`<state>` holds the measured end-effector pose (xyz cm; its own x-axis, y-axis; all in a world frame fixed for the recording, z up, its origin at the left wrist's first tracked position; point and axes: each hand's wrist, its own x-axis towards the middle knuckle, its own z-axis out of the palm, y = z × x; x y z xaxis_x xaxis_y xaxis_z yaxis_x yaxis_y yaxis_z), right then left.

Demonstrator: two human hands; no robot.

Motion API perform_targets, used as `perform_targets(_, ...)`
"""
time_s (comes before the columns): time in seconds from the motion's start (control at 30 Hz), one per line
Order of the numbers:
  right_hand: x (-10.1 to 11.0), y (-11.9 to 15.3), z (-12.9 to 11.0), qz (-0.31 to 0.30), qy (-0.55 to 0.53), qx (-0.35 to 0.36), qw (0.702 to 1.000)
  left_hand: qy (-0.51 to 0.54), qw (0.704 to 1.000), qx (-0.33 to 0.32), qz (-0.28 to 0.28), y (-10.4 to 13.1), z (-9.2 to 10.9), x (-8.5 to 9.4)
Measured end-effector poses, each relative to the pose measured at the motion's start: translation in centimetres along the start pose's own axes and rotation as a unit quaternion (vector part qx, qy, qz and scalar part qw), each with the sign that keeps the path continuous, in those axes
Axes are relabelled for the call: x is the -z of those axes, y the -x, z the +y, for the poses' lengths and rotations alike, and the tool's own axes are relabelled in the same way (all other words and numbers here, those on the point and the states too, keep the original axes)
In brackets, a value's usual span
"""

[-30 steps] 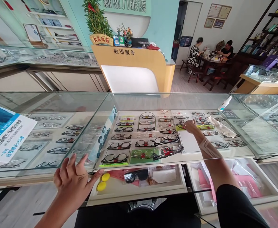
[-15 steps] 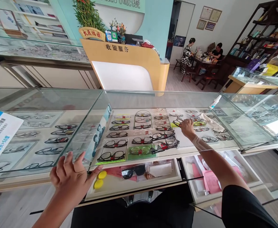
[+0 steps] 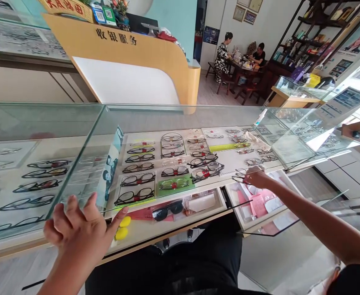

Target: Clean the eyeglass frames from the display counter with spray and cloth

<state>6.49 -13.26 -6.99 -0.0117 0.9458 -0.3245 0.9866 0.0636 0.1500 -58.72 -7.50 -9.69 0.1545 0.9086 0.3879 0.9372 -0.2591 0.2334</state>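
Glasses (image 3: 240,177), right of centre, pinched by right hand (image 3: 256,177), fingers nearly closed; left hand (image 3: 77,225), lower left, spread, nothing held, at display case (image 3: 16,253) edge. Best grip frame only, lenses untouched.

Worktop (image 3: 204,187) = long display counter, white base under glass; eyeglass frames (image 3: 139,179) in approx. rows on it, many w/ red tags. Nr near edge, abt mid: green card (image 3: 161,192) w/ 1 pair on top. Just R of it, two dark pairs (image 3: 205,174), seemingly overlapping; white panel (image 3: 230,158) R of those. Yellow-green strip (image 3: 224,148) beyond panel, twd far edge. Pale cloth (image 3: 257,140) nr R end, frames beside it. Photo strip (image 3: 109,170) at rows' L side, more frames (image 3: 41,185) further L
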Motion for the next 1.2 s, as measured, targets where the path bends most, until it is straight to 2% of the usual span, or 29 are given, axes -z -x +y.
perform_targets(0.1, 1.3, 3.7, 0.2, -0.091, -0.04, -0.042, 0.994, 0.011, 1.0, -0.008, 0.003, 0.1, 0.2, 0.2)
perform_targets(0.23, 4.3, 8.3, 1.4, -0.149, -0.077, -0.064, 0.984, 0.016, 1.0, 0.005, -0.006, 0.3, 0.5, 0.3)
perform_targets(0.33, 8.4, 11.1, 3.4, -0.144, -0.125, -0.048, 0.98, 0.028, 0.999, 0.028, -0.019, 0.4, 0.8, 0.4)
perform_targets(0.4, 11.9, 11.7, 4.3, -0.095, -0.118, -0.021, 0.988, 0.032, 0.998, 0.039, -0.023, 0.4, 1.2, 0.4)
perform_targets(0.47, 15.7, 10.8, 4.0, -0.009, -0.086, 0.011, 0.996, 0.031, 0.998, 0.046, -0.022, 0.3, 1.7, 0.5)
perform_targets(0.53, 19.1, 8.0, 2.1, 0.068, -0.06, 0.046, 0.995, 0.026, 0.998, 0.055, -0.011, 0.3, 2.1, 0.4)
perform_targets(0.63, 22.2, 1.4, -2.7, 0.086, -0.075, 0.104, 0.988, 0.013, 0.998, 0.061, 0.004, 0.2, 2.5, 0.3)
perform_targets(0.7, 22.7, -3.4, -6.1, 0.106, -0.078, 0.152, 0.98, 0.0, 0.998, 0.06, -0.003, 0.1, 2.5, 0.3)
perform_targets(0.77, 22.3, -7.7, -8.9, 0.136, -0.078, 0.177, 0.972, -0.01, 0.998, 0.066, -0.015, 0.1, 2.3, 0.2)
perform_targets(0.87, 20.8, -12.0, -11.4, 0.142, -0.069, 0.18, 0.971, -0.014, 0.996, 0.082, -0.024, 0.0, 2.1, 0.0)
perform_targets(0.97, 19.3, -13.8, -12.3, 0.14, -0.064, 0.192, 0.969, -0.008, 0.995, 0.093, -0.036, 0.0, 2.0, -0.2)
perform_targets(1.2, 17.4, -14.6, -12.0, 0.153, -0.076, 0.206, 0.963, -0.029, 0.993, 0.092, -0.06, 0.0, 1.5, -0.6)
